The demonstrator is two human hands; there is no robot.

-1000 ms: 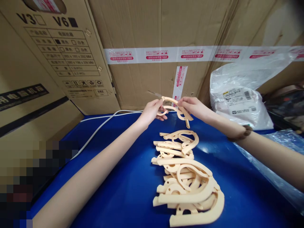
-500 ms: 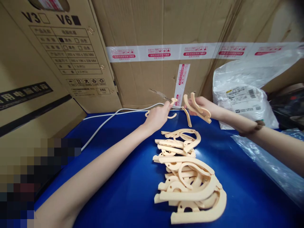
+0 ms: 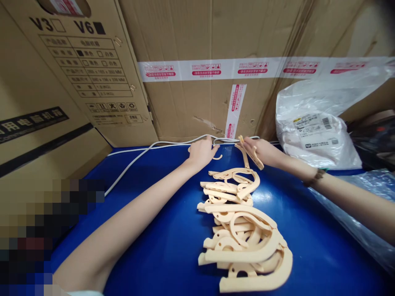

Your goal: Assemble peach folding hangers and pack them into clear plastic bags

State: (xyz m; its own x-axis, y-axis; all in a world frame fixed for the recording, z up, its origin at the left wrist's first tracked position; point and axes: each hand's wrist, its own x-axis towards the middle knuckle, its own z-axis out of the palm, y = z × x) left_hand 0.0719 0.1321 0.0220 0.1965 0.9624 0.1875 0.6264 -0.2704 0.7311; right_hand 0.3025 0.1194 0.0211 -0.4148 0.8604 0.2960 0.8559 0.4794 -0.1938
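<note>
At the far side of the blue table, my left hand [image 3: 200,153] is lowered with its fingers curled. A thin beige hook [image 3: 218,157] shows just beside its thumb; what the fingers hold is hidden behind the hand. Across from it, my right hand [image 3: 261,150] grips beige folding hanger arms [image 3: 254,155], tilted and low over the table. A separate beige hanger arm [image 3: 244,156] lies just left of that hand. Nearer to me, a pile of beige folding hangers [image 3: 247,242] runs along the table in an overlapping row.
Cardboard boxes [image 3: 191,98] wall off the back and left of the blue table [image 3: 166,246]. A white cable [image 3: 132,170] runs along the back edge. To the right are a white plastic bag [image 3: 317,135] and clear plastic wrap [image 3: 364,213].
My left hand has moved down and slightly left to the table; the small hook it pinched is out of sight. My right hand has lowered and turned the hanger arms.
</note>
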